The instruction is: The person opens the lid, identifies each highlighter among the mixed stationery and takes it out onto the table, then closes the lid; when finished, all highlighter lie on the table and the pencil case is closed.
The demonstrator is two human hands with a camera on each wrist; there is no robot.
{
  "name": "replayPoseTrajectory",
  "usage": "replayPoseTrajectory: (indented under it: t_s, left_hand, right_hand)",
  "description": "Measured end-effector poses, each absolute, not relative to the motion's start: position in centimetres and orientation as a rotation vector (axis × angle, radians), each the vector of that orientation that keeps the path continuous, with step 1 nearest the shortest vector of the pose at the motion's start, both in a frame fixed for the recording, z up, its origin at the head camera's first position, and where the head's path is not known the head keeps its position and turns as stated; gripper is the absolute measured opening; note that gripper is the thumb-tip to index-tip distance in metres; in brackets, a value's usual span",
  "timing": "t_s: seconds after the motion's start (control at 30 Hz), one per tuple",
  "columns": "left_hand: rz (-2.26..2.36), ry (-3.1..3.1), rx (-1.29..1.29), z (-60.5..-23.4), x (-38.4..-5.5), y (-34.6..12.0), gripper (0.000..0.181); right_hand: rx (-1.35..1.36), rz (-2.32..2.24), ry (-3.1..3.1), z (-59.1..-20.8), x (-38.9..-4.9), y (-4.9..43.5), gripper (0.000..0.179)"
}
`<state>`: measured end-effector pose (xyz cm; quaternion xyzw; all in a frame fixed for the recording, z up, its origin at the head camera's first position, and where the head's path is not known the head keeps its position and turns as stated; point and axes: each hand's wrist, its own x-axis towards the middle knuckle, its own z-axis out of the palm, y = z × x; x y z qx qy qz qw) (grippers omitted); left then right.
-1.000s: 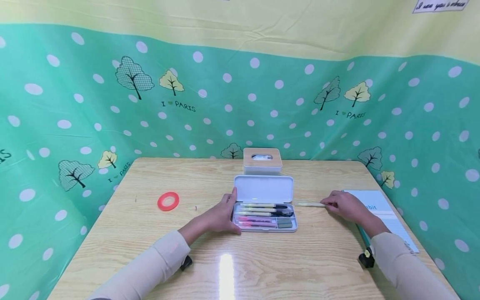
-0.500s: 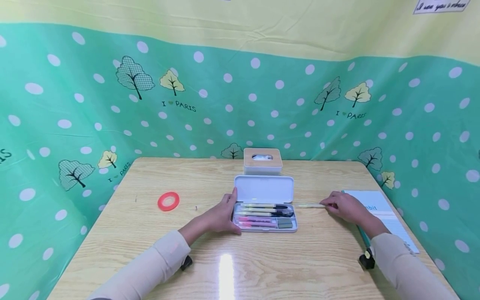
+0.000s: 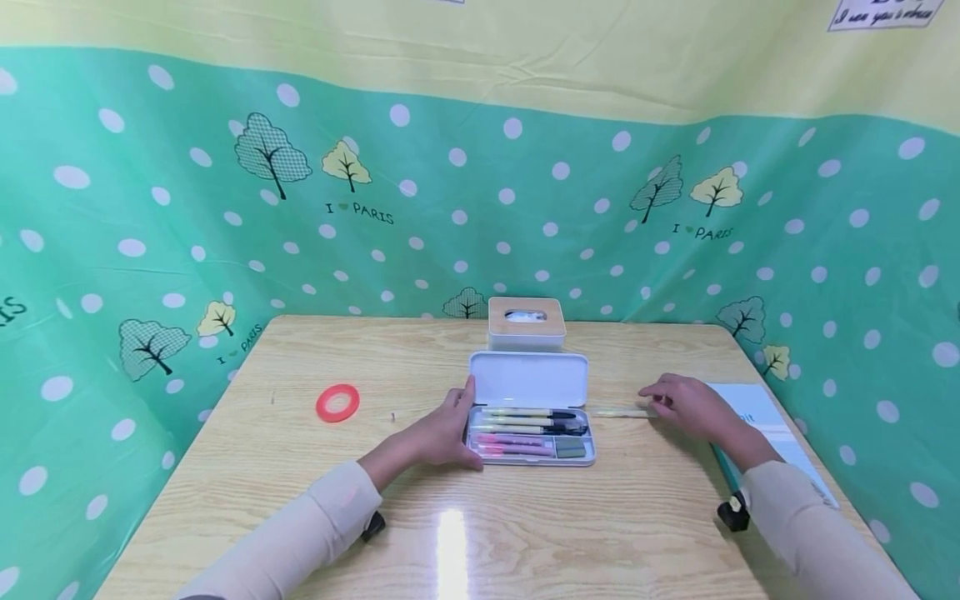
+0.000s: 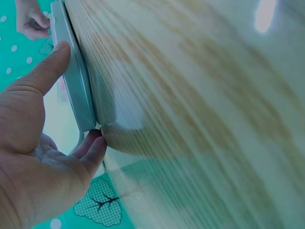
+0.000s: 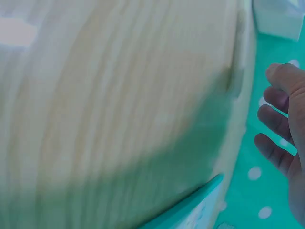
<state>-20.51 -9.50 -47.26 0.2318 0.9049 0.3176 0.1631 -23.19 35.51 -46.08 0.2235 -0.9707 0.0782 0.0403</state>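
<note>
A white pencil case lies with its lid raised at the middle of the table. Several cream pens with black caps, pink pens and a grey-green block fill its tray. My left hand grips the case's left end, thumb along the front edge and fingers at the back corner, as the left wrist view shows. To the right of the case a slim pale pen lies on the wood. Just above its right end hovers my right hand, fingers loosely bent and holding nothing.
Behind the case stands a tissue box with a wooden top. A red tape ring lies on the left. At the right edge a notebook sits partly under the right forearm. A patterned cloth hangs behind the table.
My right hand has let go of the pale pen and lifted slightly above it; the pen stays on the table. The left hand and the case have not moved.
</note>
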Motion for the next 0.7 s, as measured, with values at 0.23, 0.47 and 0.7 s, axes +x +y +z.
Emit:
replayPoseTrajectory:
  t_s: [0.23,0.47,0.7]
  left_hand:
    - [0.893,2.582,0.661,-47.5,-20.7,-9.6,0.146]
    - [0.882,2.586,0.657,-47.4,-20.7,-9.6,0.146]
    - [0.883,2.580,0.652,-47.2,-20.7,-9.5,0.145]
  right_hand:
    - [0.774,0.221,-2.933,-45.0,-23.1,31.6,0.021]
    - [0.877,0.266,-2.932,-44.7,-22.9,27.2,0.022]
    - [1.011,0.261,-2.929,-45.3,-23.1,23.8,0.022]
